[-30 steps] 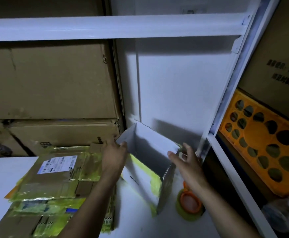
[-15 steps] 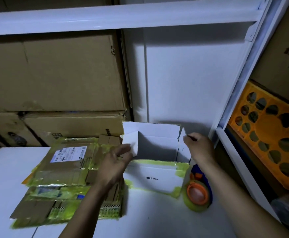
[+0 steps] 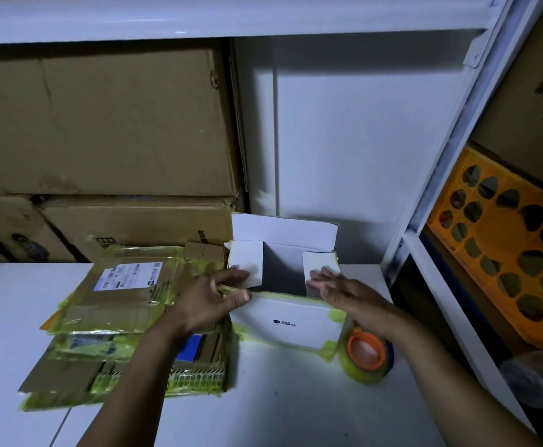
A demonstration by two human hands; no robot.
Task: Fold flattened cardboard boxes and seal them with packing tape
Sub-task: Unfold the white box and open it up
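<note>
My left grip (image 3: 212, 301) pinches the near edge of the left side flap (image 3: 246, 258) of the white box (image 3: 292, 324), with fingers on top of the flap and the thumb below it, at the box's front rim. My right grip (image 3: 344, 291) is spread, its fingers straight and lying flat on the right side flap (image 3: 316, 261). The box stands on the counter (image 3: 279, 408) between my two grips, with its top open. Both side flaps lean inward over the dark inside. The back flap (image 3: 283, 232) stands upright beyond my fingertips. The front panel faces me, carries a small dark logo and has yellow-green tape along its edges.

The tape roll (image 3: 360, 371), yellow-green with an orange core, lies flat on the counter under my right wrist, just beside the box's near right corner. Under my left forearm, out to the left of that grip, lies a stack of flattened cardboard boxes (image 3: 118, 304), wrapped in yellow-green tape, the top one bearing a white label. Beyond the stack, behind my left grip, brown cartons (image 3: 102, 124) are piled against the wall. Well off to the right of my right grip, past a white shelf post, an orange crate (image 3: 505, 253) with round holes leans.
</note>
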